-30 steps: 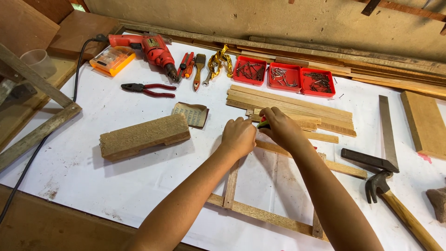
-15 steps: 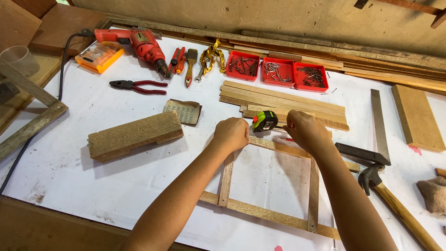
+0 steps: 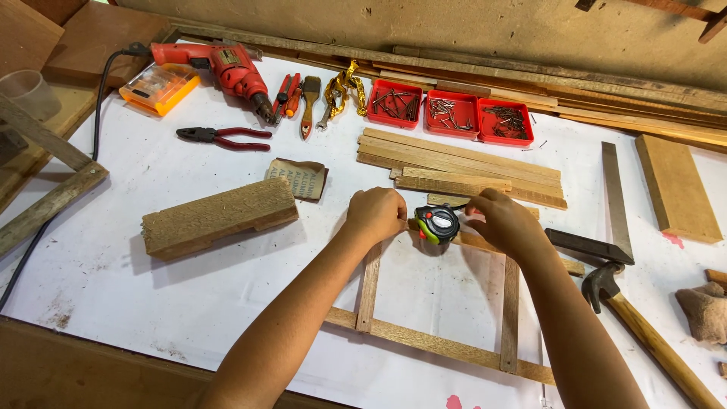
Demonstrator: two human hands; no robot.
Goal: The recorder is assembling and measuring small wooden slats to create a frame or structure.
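Observation:
A wooden slat frame (image 3: pixel 439 344) lies flat on the white sheet in front of me. A black and green tape measure (image 3: pixel 437 224) rests on its top slat, between my hands. My left hand (image 3: pixel 376 213) is curled in a fist on the frame's top left corner, just left of the tape measure. My right hand (image 3: pixel 506 221) is on the other side, fingertips pinched at the tape measure's right edge. Whether any tape is drawn out is hidden by the hands.
A stack of thin slats (image 3: pixel 462 165) lies just beyond the frame. A rough wood block (image 3: pixel 219 216) and sandpaper (image 3: pixel 300 179) are to the left; try square (image 3: pixel 609 227), hammer (image 3: pixel 644 333) and plank (image 3: pixel 678 189) to the right. Drill (image 3: pixel 227 67), pliers (image 3: pixel 223 137) and red nail trays (image 3: pixel 450 115) line the back.
Both hands have dropped closer to the frame's top slat. The tape measure, hidden one second ago, now sits in plain sight between them. The view has shifted slightly.

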